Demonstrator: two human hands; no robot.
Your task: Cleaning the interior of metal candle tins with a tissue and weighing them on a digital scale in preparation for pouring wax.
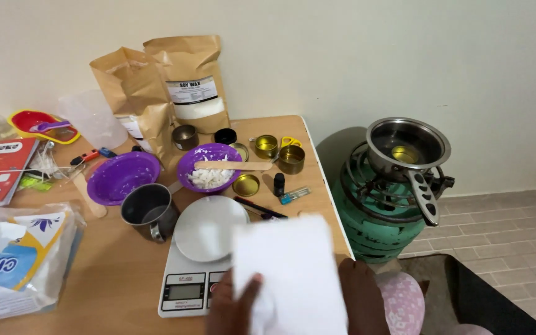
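- A white sheet of tissue paper (290,273) is held up over the near edge of the wooden table (119,273), partly covering the kitchen scale (196,267) (its display side sits just beside the paper's lower left corner).
- The left hand (234,307) pinches the sheet's lower left, thumb on the front face; the other fingers are hidden behind it.
- The right hand (361,298) holds the sheet's right edge; only its back shows, so I cannot tell how the fingers are set.
- To handle it well, I would judge: keep both grips light and level so the thin sheet stays flat and does not tear or drag across the scale's white pan.
- Just beyond the scale stand a dark metal cup (150,211), a purple bowl of white wax flakes (209,169) with a wooden stick across it, and an empty purple bowl (122,177).
- Farther out: small gold tins (291,159), two brown paper bags (162,87), and, well apart off the table's right, a steel pot (407,149) on a green gas cylinder (373,217).
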